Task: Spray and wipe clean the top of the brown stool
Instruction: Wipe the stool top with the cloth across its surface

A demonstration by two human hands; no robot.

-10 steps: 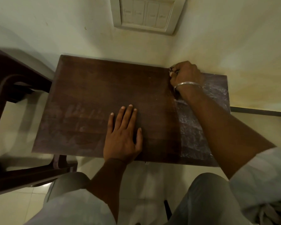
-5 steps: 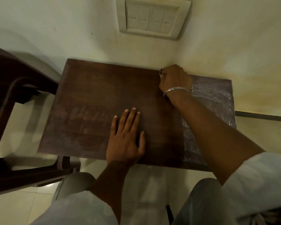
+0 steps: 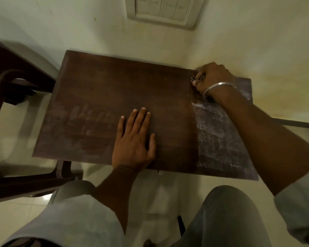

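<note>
Hard to see: my right hand (image 3: 213, 77) covers most of a small dark thing (image 3: 196, 78). Only a little bit pokes out by my thumb. I cannot tell what it is.
Cut off: the switch panel (image 3: 164, 9) on the wall runs off the top edge. My right sleeve (image 3: 300, 202) runs off the right side.
Blurry: the dark brown chair (image 3: 16, 72) on my left is smeared, and so is the floor (image 3: 12, 220).
Right fingers (image 3: 203, 73): curled tight around the small dark thing, knuckles up. They press it down on the far right corner of the stool, close by the wall.
Bracelet (image 3: 219, 86): a silver ring round my right wrist.
Left fingers (image 3: 141, 120): straight and close together, lying flat. They hold nothing. My left hand (image 3: 134, 141) rests palm down near the front edge, about the middle.
Brown stool (image 3: 114, 86): right in front of me, between my knees and the wall, pushed into the corner.
Surface, right end: a whitish, shiny streaky patch (image 3: 219, 136) runs from back to front under my right arm.
Surface, left part: pale smudges (image 3: 82, 114) sit beside my left hand.
Surface, middle: dark, plain brown.
Room: pale walls meet in a corner behind the stool. The floor is light and shiny.
My legs (image 3: 227, 220): in grey cloth, at the bottom.
</note>
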